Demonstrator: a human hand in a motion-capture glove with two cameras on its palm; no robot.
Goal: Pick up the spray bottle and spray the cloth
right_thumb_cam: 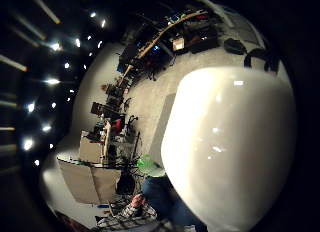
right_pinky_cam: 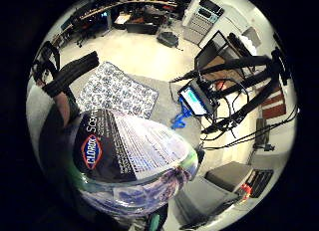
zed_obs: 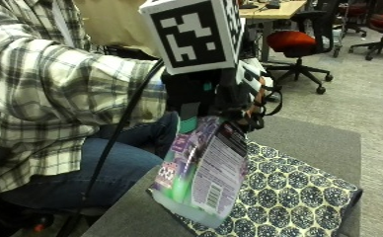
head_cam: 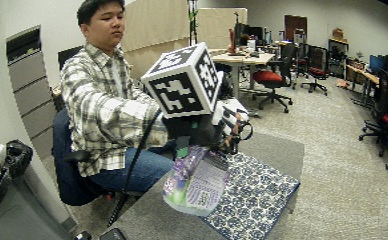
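The gloved right hand (zed_obs: 208, 101) was seen closed around the top of a Clorox spray bottle (zed_obs: 201, 170), which was held clear of the grey table (zed_obs: 313, 136), tilted, its base lowest. Below and just beyond the hand, a patterned blue-and-white cloth (zed_obs: 290, 195) was laid flat on the table. The bottle's trigger and nozzle were hidden by the glove. Only in the little-finger palm view could the Clorox label (right_pinky_cam: 92, 151) be read; the thumb-side view was largely filled by a white rounded surface that could not be identified.
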